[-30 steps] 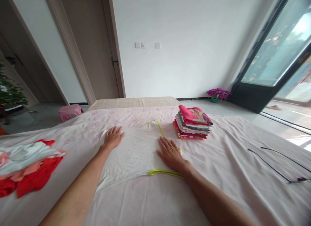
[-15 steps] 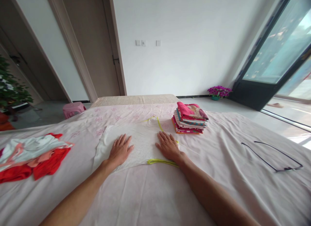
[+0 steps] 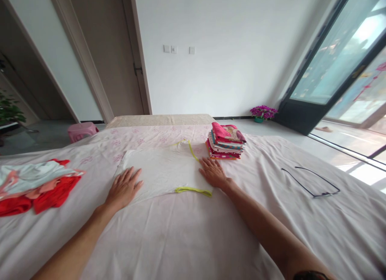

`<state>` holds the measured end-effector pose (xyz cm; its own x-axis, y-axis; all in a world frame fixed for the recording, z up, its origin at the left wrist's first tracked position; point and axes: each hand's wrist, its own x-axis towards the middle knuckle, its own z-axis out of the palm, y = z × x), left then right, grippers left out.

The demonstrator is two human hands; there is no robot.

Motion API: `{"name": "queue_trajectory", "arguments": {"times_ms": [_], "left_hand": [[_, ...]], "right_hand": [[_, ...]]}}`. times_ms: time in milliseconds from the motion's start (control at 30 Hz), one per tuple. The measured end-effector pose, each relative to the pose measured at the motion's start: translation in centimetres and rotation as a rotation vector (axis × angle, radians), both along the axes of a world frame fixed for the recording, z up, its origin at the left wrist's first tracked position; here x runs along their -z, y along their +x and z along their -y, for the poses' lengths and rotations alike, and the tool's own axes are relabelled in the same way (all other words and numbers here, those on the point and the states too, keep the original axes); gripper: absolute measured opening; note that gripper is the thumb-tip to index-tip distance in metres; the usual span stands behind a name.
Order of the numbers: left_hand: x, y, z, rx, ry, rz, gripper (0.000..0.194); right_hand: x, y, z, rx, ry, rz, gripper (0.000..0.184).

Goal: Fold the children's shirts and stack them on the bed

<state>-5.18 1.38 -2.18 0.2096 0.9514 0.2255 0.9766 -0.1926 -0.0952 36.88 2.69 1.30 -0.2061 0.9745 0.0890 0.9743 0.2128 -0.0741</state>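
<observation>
A white tank top (image 3: 164,169) with yellow-green trim lies spread out on the pale flowered sheet (image 3: 187,236), its straps pointing right. My left hand (image 3: 125,187) rests flat on the hem end at its left, fingers stretched out. At the other end, my right hand (image 3: 213,172) lies with fingers spread beside the neckline, touching the cloth's right edge. Neither hand grips anything. Just beyond my right hand stands a stack of folded clothes (image 3: 226,141), with a bright pink printed piece on top.
Loose red and white clothes (image 3: 42,183) lie in a heap at the left. A pair of glasses (image 3: 313,183) sits on the sheet at the right. Behind are a pink stool (image 3: 82,130), purple flowers (image 3: 263,112) in a green pot and a glass door (image 3: 325,63).
My hands have moved apart: the left slid toward the hem end, the right outward past the strap end. More of the tank top shows between them. The camera view has shifted a little.
</observation>
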Motion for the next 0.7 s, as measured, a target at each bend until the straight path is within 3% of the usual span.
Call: {"name": "queue_trajectory", "arguments": {"times_ms": [167,400,700], "left_hand": [[0.2,-0.1,-0.1,0.013,0.015,-0.002,0.059],[0.4,-0.1,0.0,0.024,0.033,0.022,0.057],[-0.1,0.3,0.3,0.006,0.028,0.044,0.056]], "right_hand": [[-0.1,3.0,1.0,0.001,0.073,-0.063,0.049],[-0.7,3.6,1.6,0.082,0.235,-0.291,0.041],[-0.7,3.4,1.8,0.126,0.079,-0.301,0.046]]}}
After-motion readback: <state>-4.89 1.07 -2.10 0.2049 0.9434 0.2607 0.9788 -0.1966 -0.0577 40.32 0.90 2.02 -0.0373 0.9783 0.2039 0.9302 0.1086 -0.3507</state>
